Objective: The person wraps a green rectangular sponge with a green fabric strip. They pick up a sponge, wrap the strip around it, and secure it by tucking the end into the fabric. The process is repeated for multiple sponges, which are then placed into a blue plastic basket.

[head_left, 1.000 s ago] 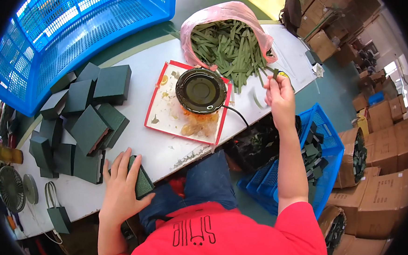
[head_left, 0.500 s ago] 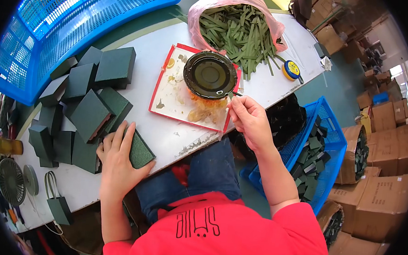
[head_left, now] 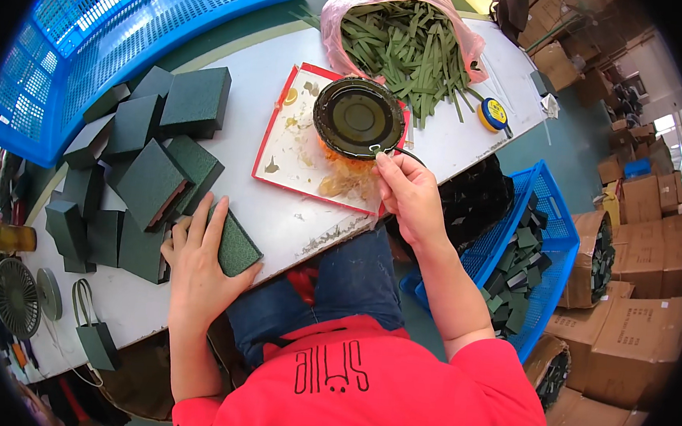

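My left hand (head_left: 201, 263) spans a dark green textured box (head_left: 237, 243), with the thumb along its near edge and the fingers at its far left side. Between the thumb and fingers of my right hand (head_left: 411, 198) is a thin dark stick (head_left: 409, 155). Its tip is at the near rim of a round black bowl (head_left: 320, 135) that holds dark olive liquid. Whether the tip is wet, I cannot tell. The bowl stands over a smeared, amber-stained support on a white board with a red border (head_left: 290, 180).
Several dark green boxes (head_left: 149, 182) are piled at left, below a blue crate (head_left: 108, 58). Behind the bowl, a pink bag (head_left: 334, 37) spills green strips (head_left: 413, 53); a yellow-blue tape measure (head_left: 493, 114) lies near. Blue baskets (head_left: 553, 249) with green pieces stand at right.
My right hand has shifted slightly left and up along the bowl's near rim, and more of the stick now shows. My left hand stays at the box.
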`<action>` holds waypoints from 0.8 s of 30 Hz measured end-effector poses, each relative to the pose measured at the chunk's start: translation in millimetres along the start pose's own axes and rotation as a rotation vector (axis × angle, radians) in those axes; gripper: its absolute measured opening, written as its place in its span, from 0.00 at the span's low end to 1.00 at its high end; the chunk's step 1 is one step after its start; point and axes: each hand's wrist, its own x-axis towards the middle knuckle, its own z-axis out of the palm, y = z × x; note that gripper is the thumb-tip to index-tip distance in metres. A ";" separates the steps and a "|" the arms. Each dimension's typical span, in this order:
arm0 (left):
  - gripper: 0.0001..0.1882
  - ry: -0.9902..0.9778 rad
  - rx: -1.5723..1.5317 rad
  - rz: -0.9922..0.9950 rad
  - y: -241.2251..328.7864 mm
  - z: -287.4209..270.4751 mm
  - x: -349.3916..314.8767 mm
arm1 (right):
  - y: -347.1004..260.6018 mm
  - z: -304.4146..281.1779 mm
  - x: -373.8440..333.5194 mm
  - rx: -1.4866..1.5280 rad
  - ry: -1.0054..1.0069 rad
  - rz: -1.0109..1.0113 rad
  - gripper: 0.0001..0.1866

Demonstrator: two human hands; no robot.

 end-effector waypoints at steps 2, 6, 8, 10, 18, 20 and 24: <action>0.51 -0.001 0.014 0.005 -0.1 0.3 -0.2 | 0.1 0.8 0.5 0.008 0.011 0.010 0.13; 0.51 0.034 0.034 -0.004 1.4 0.9 -2.2 | -1.3 -0.5 1.1 0.045 0.011 0.042 0.12; 0.51 0.002 0.022 -0.018 2.8 -0.3 -2.3 | -1.2 -1.4 1.1 0.054 0.008 0.048 0.12; 0.51 0.012 0.021 -0.017 4.8 0.4 -2.2 | -0.6 -3.6 0.2 0.064 -0.010 0.027 0.12; 0.54 0.080 -0.387 0.153 -3.1 0.7 -0.3 | 4.7 9.7 -38.1 -0.004 -0.143 -0.089 0.09; 0.55 0.066 -0.551 0.265 -3.4 -1.0 5.1 | 4.9 19.7 -50.4 -0.058 -0.281 -0.030 0.09; 0.56 0.057 -0.676 0.444 -1.4 0.2 12.2 | -2.1 42.0 -69.7 -0.115 -0.543 0.237 0.08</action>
